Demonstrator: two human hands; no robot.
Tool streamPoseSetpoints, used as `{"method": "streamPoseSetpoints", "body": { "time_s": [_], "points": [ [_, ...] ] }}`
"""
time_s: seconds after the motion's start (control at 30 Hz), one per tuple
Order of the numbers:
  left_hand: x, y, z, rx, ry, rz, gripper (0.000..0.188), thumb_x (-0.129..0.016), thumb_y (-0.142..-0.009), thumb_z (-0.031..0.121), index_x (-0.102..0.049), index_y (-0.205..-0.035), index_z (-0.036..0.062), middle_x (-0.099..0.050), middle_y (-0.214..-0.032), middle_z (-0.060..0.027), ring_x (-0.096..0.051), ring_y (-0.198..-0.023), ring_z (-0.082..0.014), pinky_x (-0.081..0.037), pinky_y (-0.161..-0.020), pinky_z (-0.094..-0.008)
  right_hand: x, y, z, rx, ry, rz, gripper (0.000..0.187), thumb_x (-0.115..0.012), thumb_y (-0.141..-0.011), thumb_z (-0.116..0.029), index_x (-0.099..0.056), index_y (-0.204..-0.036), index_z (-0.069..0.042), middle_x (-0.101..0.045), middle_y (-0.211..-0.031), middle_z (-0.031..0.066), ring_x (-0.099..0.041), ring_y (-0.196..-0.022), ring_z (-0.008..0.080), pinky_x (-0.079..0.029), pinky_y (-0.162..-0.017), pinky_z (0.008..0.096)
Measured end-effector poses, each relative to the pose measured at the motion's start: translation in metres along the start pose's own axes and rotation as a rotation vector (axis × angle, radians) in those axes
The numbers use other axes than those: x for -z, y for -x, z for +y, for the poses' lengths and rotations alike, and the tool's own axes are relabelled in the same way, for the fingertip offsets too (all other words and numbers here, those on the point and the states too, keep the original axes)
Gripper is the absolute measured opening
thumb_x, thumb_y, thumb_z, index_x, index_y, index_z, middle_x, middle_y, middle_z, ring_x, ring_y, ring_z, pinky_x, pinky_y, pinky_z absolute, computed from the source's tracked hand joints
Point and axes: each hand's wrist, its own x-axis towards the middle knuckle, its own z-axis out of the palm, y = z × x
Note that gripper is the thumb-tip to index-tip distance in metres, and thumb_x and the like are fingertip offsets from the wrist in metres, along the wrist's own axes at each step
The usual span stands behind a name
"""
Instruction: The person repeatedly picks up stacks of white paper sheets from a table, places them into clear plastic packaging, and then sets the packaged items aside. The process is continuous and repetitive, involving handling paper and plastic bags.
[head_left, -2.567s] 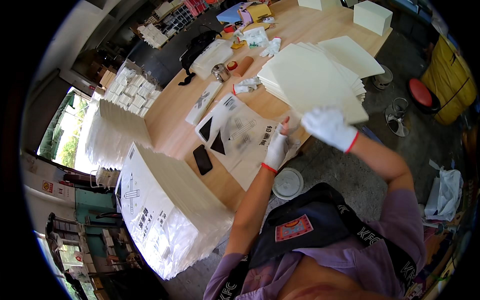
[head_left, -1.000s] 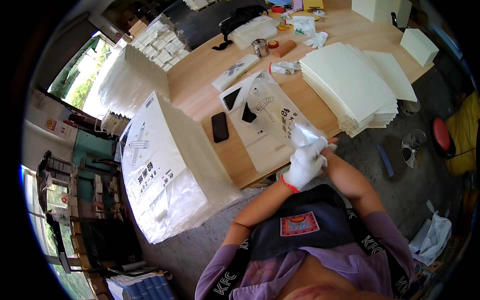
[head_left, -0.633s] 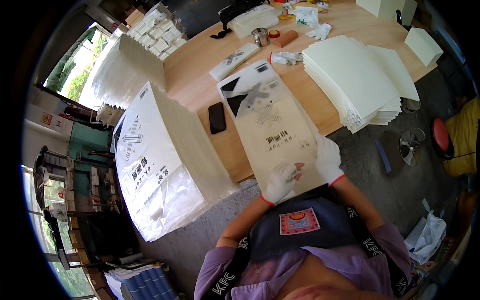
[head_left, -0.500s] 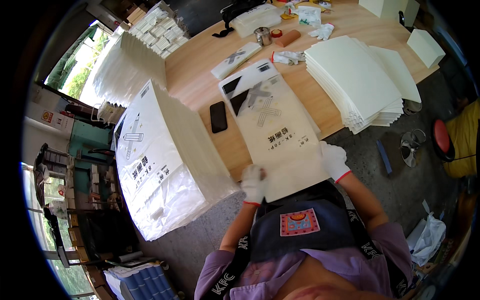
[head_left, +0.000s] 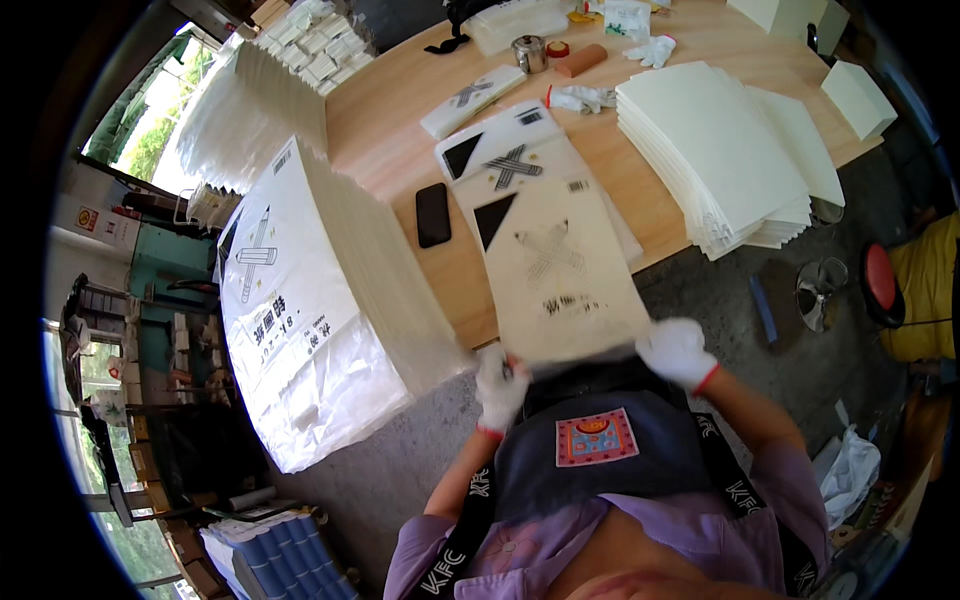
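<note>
A flat packet of cream paper in a clear printed sleeve [head_left: 560,285] extends from the table edge towards my apron. My left hand [head_left: 502,386], in a white glove with a red cuff, has its fingers closed on the near left corner. At the near right corner, my right hand [head_left: 677,353], gloved the same way, is closed along the edge; its thumb is hard to make out. Beneath and beyond this packet lies another printed packet [head_left: 518,142], partly covered. The upper packet's lower print is blurred.
Tall plastic-covered paper stacks [head_left: 290,330] stand at the left. A black phone [head_left: 433,215] lies beside the packets. White sheets [head_left: 710,150] are piled at the right. Beyond are a small packet [head_left: 472,101], a metal cup [head_left: 529,53] and loose gloves [head_left: 580,98].
The upper packet has shifted towards me, uncovering more of the packet beneath. My right hand has moved from its right side down to the near corner. The left hand stays near its corner.
</note>
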Motion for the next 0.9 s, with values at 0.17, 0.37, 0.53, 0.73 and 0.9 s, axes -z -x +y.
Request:
{"method": "streamPoseSetpoints", "body": {
  "time_s": [0.17,0.37,0.53,0.73,0.9],
  "points": [
    [-0.01,0.01,-0.05,-0.051,-0.215,-0.116,0.019,-0.062,-0.071,0.0,-0.045,-0.073,0.0057,-0.045,-0.068,-0.0078,-0.047,-0.059,-0.0202,-0.04,-0.055,-0.0315,-0.009,0.0,0.015,-0.136,0.056,-0.133,0.032,-0.046,-0.083,-0.027,-0.068,-0.07,-0.007,-0.065,-0.068,0.0168,-0.065,-0.059,0.0317,-0.049,-0.049,0.0447],
    [-0.002,0.058,-0.116,0.243,0.395,-0.105,0.011,-0.058,-0.083,0.012,-0.047,-0.082,0.0096,-0.05,-0.074,-0.0003,-0.051,-0.064,-0.015,-0.044,-0.059,-0.0326,-0.041,0.011,0.052,-0.332,-0.388,-0.111,0.038,-0.041,-0.088,-0.033,-0.068,-0.084,-0.006,-0.068,-0.077,0.0136,-0.066,-0.074,0.031,-0.051,-0.069,0.0391],
    [-0.026,0.031,-0.121,0.838,0.98,0.196,0.029,-0.051,-0.091,0.034,-0.054,-0.089,0.0054,-0.054,-0.077,-0.0012,-0.052,-0.071,-0.0116,-0.046,-0.067,-0.0307,-0.082,-0.02,0.038,-0.501,-1.263,-0.098,0.04,-0.05,-0.093,-0.039,-0.059,-0.111,-0.005,-0.065,-0.096,0.0082,-0.064,-0.075,0.0186,-0.052,-0.07,0.0313],
    [0.019,-0.034,0.017,0.176,0.253,-0.171,0.019,-0.06,-0.09,0.02,-0.056,-0.085,0.0019,-0.058,-0.071,-0.005,-0.056,-0.068,-0.011,-0.045,-0.061,-0.0291,-0.107,-0.027,0.012,-0.405,-1.693,-0.203,0.033,-0.049,-0.097,-0.027,-0.054,-0.121,-0.005,-0.062,-0.105,0.0063,-0.061,-0.083,0.0137,-0.05,-0.074,0.026],
    [0.097,-0.039,0.146,-0.276,-0.05,-0.108,0.014,-0.058,-0.091,0.017,-0.054,-0.087,0.0039,-0.055,-0.069,-0.0063,-0.053,-0.06,-0.0156,-0.044,-0.056,-0.0317,-0.079,-0.071,-0.045,-0.06,-2.207,-0.45,0.042,-0.05,-0.096,-0.022,-0.047,-0.13,0.003,-0.053,-0.131,0.0105,-0.05,-0.119,0.0176,-0.038,-0.102,0.0323]
  ]
}}
